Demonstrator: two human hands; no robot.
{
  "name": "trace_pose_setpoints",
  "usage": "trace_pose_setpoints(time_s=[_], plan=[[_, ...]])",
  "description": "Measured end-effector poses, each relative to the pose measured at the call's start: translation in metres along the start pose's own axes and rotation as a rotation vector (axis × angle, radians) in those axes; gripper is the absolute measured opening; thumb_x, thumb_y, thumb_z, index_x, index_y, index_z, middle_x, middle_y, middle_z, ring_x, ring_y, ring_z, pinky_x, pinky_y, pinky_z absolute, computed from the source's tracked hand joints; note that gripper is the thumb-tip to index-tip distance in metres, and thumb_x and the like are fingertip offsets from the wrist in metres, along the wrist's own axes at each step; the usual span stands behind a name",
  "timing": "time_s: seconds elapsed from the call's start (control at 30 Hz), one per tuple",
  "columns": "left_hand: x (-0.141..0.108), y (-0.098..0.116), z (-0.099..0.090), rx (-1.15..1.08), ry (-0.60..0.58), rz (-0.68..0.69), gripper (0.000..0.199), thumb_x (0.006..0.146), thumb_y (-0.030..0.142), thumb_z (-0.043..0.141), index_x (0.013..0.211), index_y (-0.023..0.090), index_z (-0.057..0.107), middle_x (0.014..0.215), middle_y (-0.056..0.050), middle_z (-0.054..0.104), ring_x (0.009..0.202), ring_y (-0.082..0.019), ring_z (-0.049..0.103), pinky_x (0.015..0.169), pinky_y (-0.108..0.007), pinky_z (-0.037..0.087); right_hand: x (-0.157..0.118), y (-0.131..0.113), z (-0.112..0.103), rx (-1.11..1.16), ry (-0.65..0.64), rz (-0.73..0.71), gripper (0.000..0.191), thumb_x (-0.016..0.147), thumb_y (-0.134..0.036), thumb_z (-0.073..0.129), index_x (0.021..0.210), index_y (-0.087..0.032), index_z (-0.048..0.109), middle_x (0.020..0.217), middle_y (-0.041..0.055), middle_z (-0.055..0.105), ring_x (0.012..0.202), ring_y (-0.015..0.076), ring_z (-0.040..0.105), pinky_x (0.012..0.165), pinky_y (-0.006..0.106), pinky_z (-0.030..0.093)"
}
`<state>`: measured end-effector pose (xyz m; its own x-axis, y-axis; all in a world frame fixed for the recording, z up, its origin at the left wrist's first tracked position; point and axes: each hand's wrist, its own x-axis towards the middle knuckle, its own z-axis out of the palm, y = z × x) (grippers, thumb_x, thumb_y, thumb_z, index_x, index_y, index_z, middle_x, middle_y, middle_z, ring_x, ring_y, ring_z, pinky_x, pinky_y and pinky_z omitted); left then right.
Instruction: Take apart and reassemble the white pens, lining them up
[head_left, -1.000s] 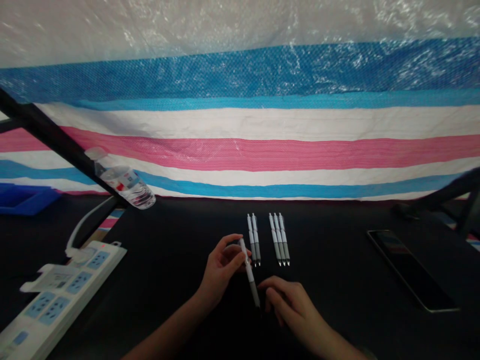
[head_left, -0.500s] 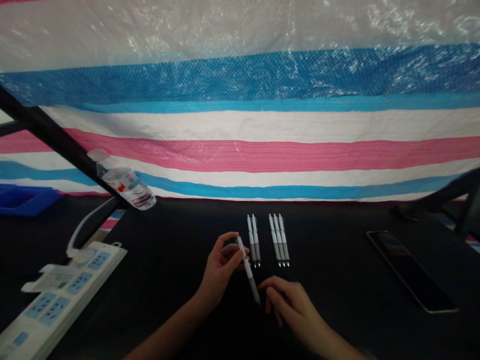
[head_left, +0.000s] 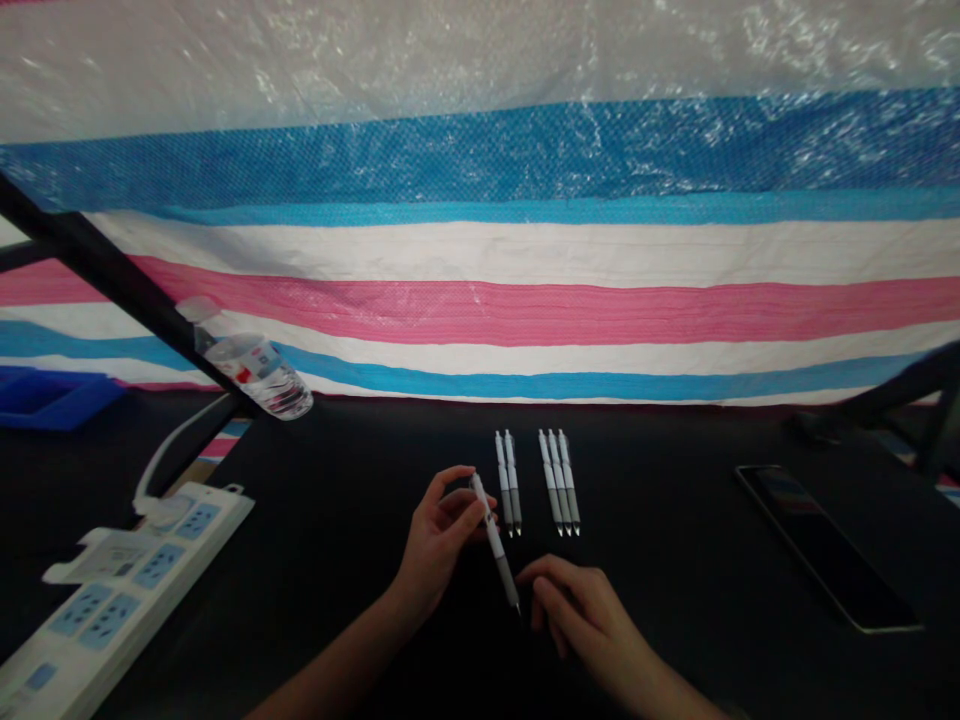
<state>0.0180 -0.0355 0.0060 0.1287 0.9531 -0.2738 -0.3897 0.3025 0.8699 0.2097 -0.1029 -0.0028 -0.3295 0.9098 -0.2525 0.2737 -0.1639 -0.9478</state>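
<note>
My left hand (head_left: 442, 535) pinches a white pen with a grey grip (head_left: 493, 535). Its index finger lies at the pen's top end, and the tip slants down to the right. My right hand (head_left: 581, 600) is beside the lower end of that pen with its fingers loosely bent and holds nothing. Whether its index finger touches the grip, I cannot tell. Beyond the hands lie similar pens, a pair (head_left: 508, 482) on the left and a group of three (head_left: 559, 482) on the right, tips toward me.
A phone (head_left: 825, 550) lies at the right on the black table (head_left: 660, 470). At the left are a white power strip (head_left: 142, 590) with a plugged-in cable and a tilted water bottle (head_left: 262, 375) by a black bar. A blue tray (head_left: 67, 400) is farther left. Striped sheeting (head_left: 525, 310) hangs behind.
</note>
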Motion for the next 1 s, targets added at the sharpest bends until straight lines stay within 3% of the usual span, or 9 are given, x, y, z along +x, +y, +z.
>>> trace_pose_setpoints(time_s=[0.57, 0.8, 1.0], plan=[[0.009, 0.01, -0.002, 0.062, -0.028, 0.014, 0.049, 0.076, 0.029, 0.083, 0.118, 0.022, 0.058, 0.087, -0.003, 0.074, 0.075, -0.018, 0.069, 0.068, -0.029, 0.059, 0.001, 0.001, 0.001, 0.018, 0.011, 0.004, 0.056, 0.097, -0.064, 0.041, 0.1, -0.016, 0.069, 0.067, 0.0003, 0.062, 0.047, 0.0099, 0.051, 0.044, 0.02, 0.036], [0.053, 0.021, -0.001, 0.396, -0.072, 0.16, 0.046, 0.072, 0.03, 0.082, 0.112, 0.022, 0.062, 0.078, 0.003, 0.066, 0.071, -0.018, 0.069, 0.062, -0.03, 0.061, 0.001, 0.001, 0.001, 0.04, 0.014, 0.003, 0.059, 0.096, -0.068, 0.042, 0.101, -0.016, 0.068, 0.066, 0.0002, 0.061, 0.046, 0.0096, 0.049, 0.044, 0.02, 0.034], [0.083, 0.016, 0.003, 0.493, -0.019, 0.201, 0.048, 0.064, 0.024, 0.086, 0.108, 0.02, 0.068, 0.079, 0.004, 0.06, 0.055, -0.012, 0.063, 0.051, -0.023, 0.056, 0.001, 0.001, 0.003, 0.038, 0.022, -0.008, 0.058, 0.097, -0.066, 0.041, 0.1, -0.015, 0.067, 0.065, -0.0001, 0.061, 0.045, 0.0092, 0.049, 0.043, 0.02, 0.034]])
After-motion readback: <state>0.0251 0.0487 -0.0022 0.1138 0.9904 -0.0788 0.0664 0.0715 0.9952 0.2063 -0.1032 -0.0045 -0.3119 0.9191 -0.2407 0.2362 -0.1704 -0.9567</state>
